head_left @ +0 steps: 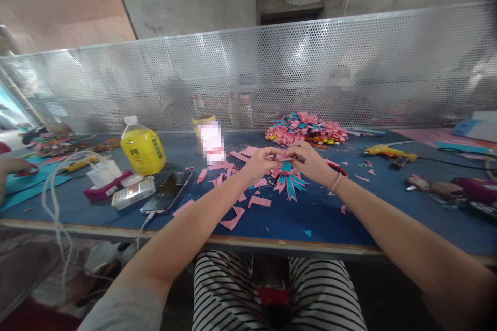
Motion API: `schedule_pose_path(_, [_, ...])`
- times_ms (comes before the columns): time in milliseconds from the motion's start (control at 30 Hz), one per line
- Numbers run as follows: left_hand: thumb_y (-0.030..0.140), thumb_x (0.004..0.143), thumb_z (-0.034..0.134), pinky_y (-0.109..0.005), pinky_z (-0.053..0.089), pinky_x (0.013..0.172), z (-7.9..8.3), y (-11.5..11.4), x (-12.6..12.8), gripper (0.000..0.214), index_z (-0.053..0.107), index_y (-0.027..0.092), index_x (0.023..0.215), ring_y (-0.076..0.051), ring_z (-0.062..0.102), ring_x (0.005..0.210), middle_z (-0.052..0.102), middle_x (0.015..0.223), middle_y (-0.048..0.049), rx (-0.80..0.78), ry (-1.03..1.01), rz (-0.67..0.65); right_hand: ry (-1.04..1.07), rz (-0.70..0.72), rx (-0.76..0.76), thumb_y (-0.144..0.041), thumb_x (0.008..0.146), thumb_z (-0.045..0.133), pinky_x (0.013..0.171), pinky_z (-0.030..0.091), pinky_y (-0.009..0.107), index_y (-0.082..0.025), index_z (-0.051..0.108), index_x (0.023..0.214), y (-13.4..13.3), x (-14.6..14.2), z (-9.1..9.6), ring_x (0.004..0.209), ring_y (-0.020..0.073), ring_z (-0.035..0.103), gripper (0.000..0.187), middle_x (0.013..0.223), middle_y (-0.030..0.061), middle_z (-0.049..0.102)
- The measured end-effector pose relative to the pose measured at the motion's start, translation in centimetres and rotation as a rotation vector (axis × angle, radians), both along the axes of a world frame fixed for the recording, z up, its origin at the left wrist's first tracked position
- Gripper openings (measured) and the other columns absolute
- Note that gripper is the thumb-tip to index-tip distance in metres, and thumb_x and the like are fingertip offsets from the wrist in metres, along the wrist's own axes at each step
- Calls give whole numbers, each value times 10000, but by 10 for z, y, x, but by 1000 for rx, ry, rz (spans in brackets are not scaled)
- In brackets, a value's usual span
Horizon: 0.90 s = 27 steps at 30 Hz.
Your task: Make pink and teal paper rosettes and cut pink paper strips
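Centre of frame: left hand (264, 161) and right hand (309, 159), fingers pinching a pink paper piece (283, 156); pink-and-blue rosette (290, 184) below.

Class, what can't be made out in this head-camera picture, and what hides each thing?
All in the head view:
What lies between the tips of the left hand and right hand: covered by their own fingers, and too small.
The whole of the red loop: the right hand covers part.
The arm behind the co-worker's hand: cut off by the left edge.
Any print on the pale patch by the yellow tub: blurred by pixelation.
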<state>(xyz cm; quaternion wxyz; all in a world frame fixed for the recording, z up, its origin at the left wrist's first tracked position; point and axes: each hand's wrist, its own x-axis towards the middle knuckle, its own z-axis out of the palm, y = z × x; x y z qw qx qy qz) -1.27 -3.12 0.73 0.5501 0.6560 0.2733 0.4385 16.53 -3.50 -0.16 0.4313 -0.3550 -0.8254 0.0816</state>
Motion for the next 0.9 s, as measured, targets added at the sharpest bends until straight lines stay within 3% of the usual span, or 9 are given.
schedule_pose_path(133, [161,550,708,-292,465,692,0,1,-1,275,642,123,814,-133,578,755,642,868,-74,9,19,48,15,14,-55,-202,766,507,657,490,306,-171,615,842,2,-2,-2,953,202,510,135,983,109,542])
schedule_pose_path(267, [223,629,673,-290,457,697,-1,3,-4,182,661,121,779,-120,575,700,646,770,-60,33,46,73,-16,12,-6,-228,791,516,844,443,354,-178,623,888,8,-2,-4,944,177,536,153,951,81,597])
schedule_pose_path(400, [173,629,654,-289,463,719,-1,5,-4,106,650,140,730,-113,577,691,646,744,-41,11,13,115,-83,-10,45,-216,793,517,885,424,352,-177,627,933,11,-2,-8,978,178,533,183,990,89,590])
schedule_pose_path(567, [179,628,666,-270,482,697,7,4,-7,101,573,143,644,-100,579,650,626,672,-25,-95,-31,244,-367,14,114,-192,803,483,908,401,333,-199,596,1076,8,15,13,1002,174,519,295,1079,85,556])
schedule_pose_path(633, [209,628,680,-260,490,671,12,3,-9,145,549,149,646,-107,589,666,622,680,-24,-143,-16,253,-345,-146,144,-190,827,440,919,384,332,-202,600,1061,9,41,32,1000,174,515,284,1040,68,576])
schedule_pose_path(767, [269,622,704,-241,487,614,18,2,-14,219,528,154,683,-98,583,655,599,681,-4,-157,-23,229,-113,-758,103,-164,842,404,896,364,284,-98,587,1041,14,127,57,992,179,505,278,1047,137,589])
schedule_pose_path(833, [265,614,712,-237,482,605,18,2,-15,235,517,155,684,-91,576,641,580,659,11,-149,-21,227,-84,-1111,-90,-147,842,397,892,342,291,-91,555,1095,16,170,53,1038,201,482,303,1080,174,581])
schedule_pose_path(900, [254,605,717,-240,480,601,16,3,-14,242,508,156,676,-86,567,622,566,640,21,-138,-10,224,-73,-1284,-191,-133,820,421,830,355,352,34,505,1126,18,201,39,1086,286,450,359,1060,306,536])
